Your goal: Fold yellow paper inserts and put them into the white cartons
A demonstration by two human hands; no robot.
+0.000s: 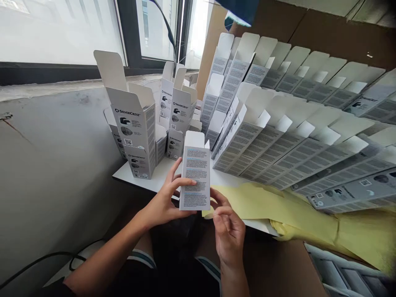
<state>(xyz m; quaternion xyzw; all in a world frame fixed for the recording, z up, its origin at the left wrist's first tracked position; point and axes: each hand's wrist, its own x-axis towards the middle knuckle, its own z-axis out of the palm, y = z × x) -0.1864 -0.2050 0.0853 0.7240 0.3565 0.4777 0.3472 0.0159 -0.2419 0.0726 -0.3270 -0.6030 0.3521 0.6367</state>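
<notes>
A small carton (pixel 196 171) with grey text panels and blue headings is upright in front of me, its top flap raised. My left hand (pixel 168 194) grips it from the left, with a finger across the printed face and the thumb at the bottom edge. My right hand (pixel 228 225) is at the carton's lower right edge, its fingers curled and the thumb bent against the index finger. Some fingertips reach the carton's edge. Whatever the pinch may contain is hidden. Behind the carton, SilverCrest boxes (pixel 136 128) stand with raised flaps.
Rows of open-topped boxes (pixel 262 144) fill the right side of the white table (pixel 133 177). Yellow paper (pixel 247 202) covers its front right edge. A wall (pixel 55 156) and window (pixel 62 33) bound the left. A black cable (pixel 40 262) runs at lower left.
</notes>
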